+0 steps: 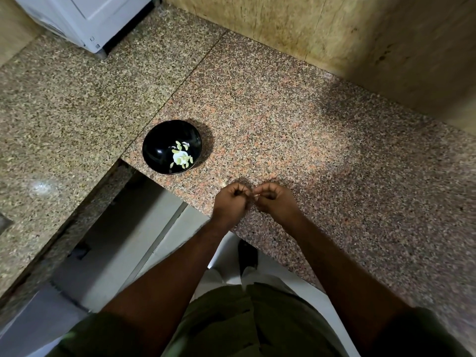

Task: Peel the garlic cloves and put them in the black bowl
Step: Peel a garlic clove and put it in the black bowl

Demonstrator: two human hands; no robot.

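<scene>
hands (253, 199) pinching garlic clove (255, 195), black bowl (154, 148)

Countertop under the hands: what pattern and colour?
Speckled granite countertop, pinkish-orange with dark and grey flecks; seen in the head view.

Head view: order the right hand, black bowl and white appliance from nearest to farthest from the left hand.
1. right hand, just beside it, fingers almost meeting.
2. black bowl, up-left on the counter.
3. white appliance, far top-left corner.
</scene>
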